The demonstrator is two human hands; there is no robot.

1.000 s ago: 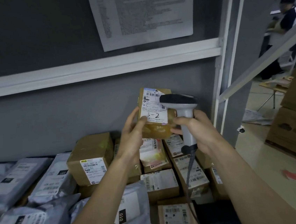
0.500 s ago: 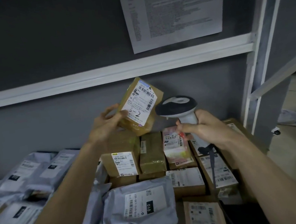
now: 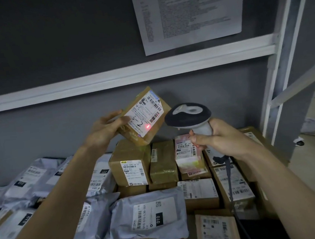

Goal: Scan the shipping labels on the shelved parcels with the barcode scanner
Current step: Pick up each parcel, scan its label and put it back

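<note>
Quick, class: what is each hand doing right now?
Left hand: holding a small parcel.
Right hand: gripping the scanner.

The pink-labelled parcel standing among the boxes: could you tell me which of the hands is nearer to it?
Right. The right hand, gripping the barcode scanner, overlaps the pink-labelled parcel at its upper right edge; the left hand is well up-left, holding the tilted box.

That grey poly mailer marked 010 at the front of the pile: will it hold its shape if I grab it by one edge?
Probably not. The grey poly mailer looks wrinkled and puffy, so it likely sags. Its glossy film may slip in a pinch. It drapes over the boxes beneath, which suggests soft contents.
</note>
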